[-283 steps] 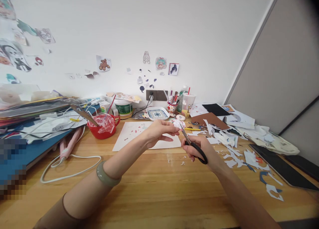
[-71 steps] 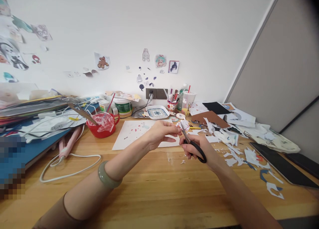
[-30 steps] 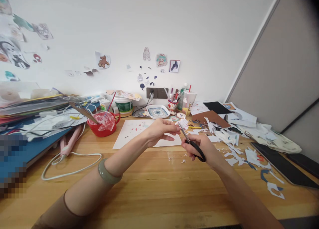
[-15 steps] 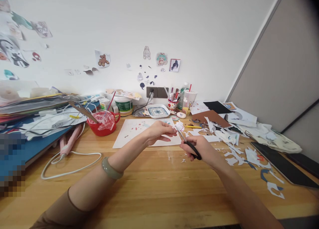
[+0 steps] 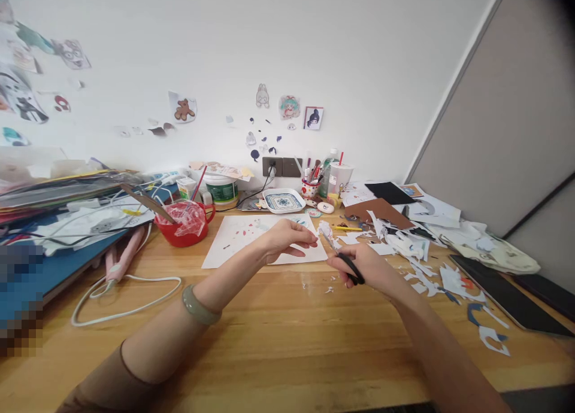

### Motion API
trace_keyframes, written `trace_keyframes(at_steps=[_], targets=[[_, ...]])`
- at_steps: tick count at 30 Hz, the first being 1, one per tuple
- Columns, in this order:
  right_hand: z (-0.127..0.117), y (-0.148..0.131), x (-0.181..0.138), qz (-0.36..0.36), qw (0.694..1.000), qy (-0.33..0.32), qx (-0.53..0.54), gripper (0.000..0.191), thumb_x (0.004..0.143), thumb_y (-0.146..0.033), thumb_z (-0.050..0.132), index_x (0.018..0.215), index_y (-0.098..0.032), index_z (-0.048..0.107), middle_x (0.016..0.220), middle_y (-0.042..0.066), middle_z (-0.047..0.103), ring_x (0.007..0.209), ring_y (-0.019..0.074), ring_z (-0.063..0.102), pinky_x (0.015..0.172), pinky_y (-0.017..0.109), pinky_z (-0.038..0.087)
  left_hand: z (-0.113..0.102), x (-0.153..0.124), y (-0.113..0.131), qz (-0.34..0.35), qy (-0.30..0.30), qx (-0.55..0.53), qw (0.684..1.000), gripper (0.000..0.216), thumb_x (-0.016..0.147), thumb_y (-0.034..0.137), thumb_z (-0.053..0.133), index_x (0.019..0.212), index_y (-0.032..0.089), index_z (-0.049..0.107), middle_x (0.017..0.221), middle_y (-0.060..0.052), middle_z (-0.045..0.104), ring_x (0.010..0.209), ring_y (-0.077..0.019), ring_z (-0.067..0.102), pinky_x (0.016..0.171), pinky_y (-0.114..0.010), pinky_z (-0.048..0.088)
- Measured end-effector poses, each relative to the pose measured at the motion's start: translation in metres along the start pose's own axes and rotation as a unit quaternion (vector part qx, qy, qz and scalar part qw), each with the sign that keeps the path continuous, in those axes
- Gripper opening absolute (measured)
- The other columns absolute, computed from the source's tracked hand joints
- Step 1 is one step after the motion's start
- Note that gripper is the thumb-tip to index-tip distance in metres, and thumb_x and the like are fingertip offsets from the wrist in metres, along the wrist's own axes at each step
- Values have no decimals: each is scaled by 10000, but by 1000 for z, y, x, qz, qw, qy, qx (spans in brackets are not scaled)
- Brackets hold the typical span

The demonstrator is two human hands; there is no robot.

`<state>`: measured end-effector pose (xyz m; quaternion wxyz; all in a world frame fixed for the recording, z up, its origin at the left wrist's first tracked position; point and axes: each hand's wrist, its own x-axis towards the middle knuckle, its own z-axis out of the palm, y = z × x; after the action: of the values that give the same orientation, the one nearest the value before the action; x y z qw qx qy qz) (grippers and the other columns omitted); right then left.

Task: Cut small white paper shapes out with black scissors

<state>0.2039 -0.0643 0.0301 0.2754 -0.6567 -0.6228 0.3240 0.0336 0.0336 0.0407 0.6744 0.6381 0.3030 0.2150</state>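
My right hand (image 5: 366, 268) is closed round the black handles of a pair of scissors (image 5: 341, 255), whose blades point up and left. At the blade tips is a small white paper cutout (image 5: 324, 228). My left hand (image 5: 287, 238) hovers just left of it, fingers loosely curled toward the cutout; whether they still touch it is unclear. Both hands are above a white sheet (image 5: 251, 236) with small coloured bits, lying on the wooden table (image 5: 269, 341). A green bangle (image 5: 197, 305) sits on my left wrist.
Paper scraps (image 5: 426, 275) litter the table to the right, beside a dark tablet (image 5: 507, 293). A red bowl (image 5: 182, 224), a white cable (image 5: 126, 293) and piled folders (image 5: 67, 203) lie left. A patterned dish (image 5: 283, 200), cups and pens stand by the wall.
Both hands have dropped slightly toward the table. The left fingers have drawn a little away from the cutout, which now sits at the scissor tips.
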Motion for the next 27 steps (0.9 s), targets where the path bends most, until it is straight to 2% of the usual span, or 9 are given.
trace_keyframes(at_steps=[2, 4, 6, 10, 13, 18, 24, 27], targets=[[-4, 8, 0, 33, 991, -22, -126, 312, 685, -383, 494, 461, -166, 483, 427, 2, 535, 406, 113, 491, 412, 206, 317, -2, 0, 1, 3, 10, 10, 1000, 198, 556, 291, 655, 654, 127, 606, 739, -60, 610, 711, -121, 512, 556, -215, 447], [-10, 15, 0, 86, 966, -34, -241, 374, 671, -438, 495, 412, -169, 497, 392, 20, 537, 387, 129, 492, 411, 223, 306, -2, 0, 1, 3, 15, 14, 1000, 201, 550, 294, 657, 650, 128, 606, 734, -58, 610, 708, -120, 511, 564, -220, 447], [-16, 19, 0, 100, 954, -47, -279, 377, 667, -468, 494, 430, -176, 528, 418, 27, 566, 412, 142, 516, 429, 227, 315, -3, 0, 1, 2, 19, 14, 1000, 203, 548, 295, 657, 657, 131, 609, 735, -56, 612, 711, -120, 512, 572, -221, 446], [-25, 22, -4, 89, 961, -69, -254, 326, 667, -487, 502, 584, -187, 600, 498, 26, 610, 478, 155, 555, 467, 224, 347, -3, 2, 0, -7, 30, 7, 1000, 215, 541, 298, 663, 663, 129, 610, 740, -57, 613, 706, -115, 511, 573, -218, 443], [-30, 25, -7, 89, 967, -111, -210, 335, 665, -500, 510, 681, -181, 612, 532, 31, 626, 497, 161, 569, 471, 222, 370, -4, 3, 0, -10, 34, -6, 999, 231, 530, 310, 670, 661, 130, 610, 740, -54, 613, 693, -113, 512, 575, -222, 442], [-39, 32, -11, 94, 971, -161, -152, 357, 681, -508, 508, 719, -161, 583, 580, 50, 636, 518, 168, 583, 473, 222, 407, -6, 3, 1, -4, 33, -9, 999, 225, 534, 309, 670, 660, 132, 609, 737, -51, 613, 693, -111, 513, 576, -221, 442], [-45, 23, -18, 46, 975, -189, -109, 351, 707, -503, 499, 832, -180, 554, 672, 30, 609, 588, 147, 559, 469, 199, 393, -5, 3, -2, 1, 20, 3, 1000, 202, 557, 302, 655, 667, 138, 613, 740, -49, 623, 713, -117, 532, 589, -224, 450], [-43, 15, -19, 25, 973, -193, -126, 345, 701, -494, 513, 833, -178, 548, 631, 3, 560, 543, 118, 501, 440, 189, 346, 0, 7, -10, -4, 25, 8, 1000, 212, 561, 310, 651, 677, 135, 616, 797, -62, 635, 748, -134, 560, 594, -224, 455]])
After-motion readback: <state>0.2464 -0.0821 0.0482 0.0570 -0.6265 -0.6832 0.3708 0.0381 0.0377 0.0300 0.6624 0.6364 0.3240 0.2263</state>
